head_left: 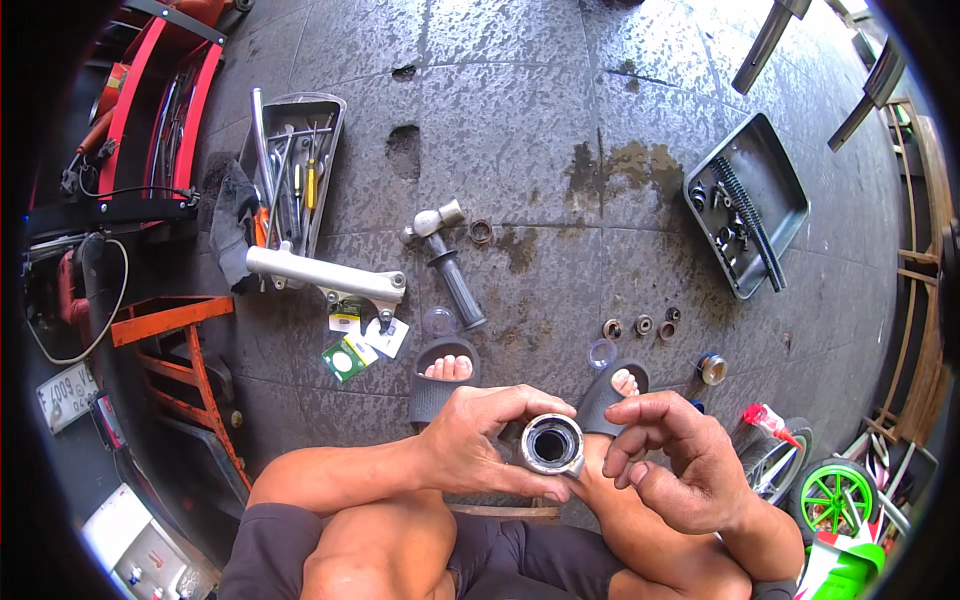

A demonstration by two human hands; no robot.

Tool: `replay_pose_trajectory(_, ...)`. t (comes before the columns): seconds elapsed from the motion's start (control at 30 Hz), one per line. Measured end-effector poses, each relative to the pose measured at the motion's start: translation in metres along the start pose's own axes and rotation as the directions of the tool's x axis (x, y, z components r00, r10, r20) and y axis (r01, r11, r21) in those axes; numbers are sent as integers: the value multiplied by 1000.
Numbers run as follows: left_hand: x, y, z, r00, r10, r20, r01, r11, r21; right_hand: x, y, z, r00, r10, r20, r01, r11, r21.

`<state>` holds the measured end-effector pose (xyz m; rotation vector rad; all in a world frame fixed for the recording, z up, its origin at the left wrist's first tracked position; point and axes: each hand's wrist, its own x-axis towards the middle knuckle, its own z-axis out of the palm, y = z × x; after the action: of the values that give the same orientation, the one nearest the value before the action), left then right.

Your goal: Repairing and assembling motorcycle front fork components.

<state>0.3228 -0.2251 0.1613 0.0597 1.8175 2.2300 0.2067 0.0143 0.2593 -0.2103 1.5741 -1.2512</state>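
My left hand (pixel 475 430) is wrapped round a metal fork leg (pixel 552 445), thumb on the near side and fingers on the far side. Its open round end faces up at me, showing a dark bore and a ringed rim. Just to the right hovers my right hand (pixel 690 465), apart from the tube. Its fingers are loosely bent and spread, with nothing visible between them. A second, silver fork leg (pixel 325 278) lies on the floor at the left, beside a ball-peen hammer (pixel 435 222) and a black rubber handlebar grip (pixel 456 287).
At the left stand a tool tray (pixel 338 120), a red tool chest (pixel 135 110) and an orange metal frame (pixel 175 322). A tray (pixel 755 122) with a long spring and small parts lies at the right. Several rings, a jar (pixel 712 369) and a green wheel (pixel 835 497) are nearer.
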Motion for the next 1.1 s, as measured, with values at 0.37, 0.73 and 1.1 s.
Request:
replay_pose_trajectory(0.37,-3,-2,-1,989,-125,83,137,978,-158,2,-6,0,999,22,39,-20,999,-49)
replay_pose_trajectory(0.73,-2,-3,0,993,-91,74,101,986,-134,3,2,-2,996,-61,59,68,990,-120)
replay_pose_trajectory(1.1,1,-2,1,999,9,46,-9,1000,5,3,1,-1,997,-41,59,48,992,-115)
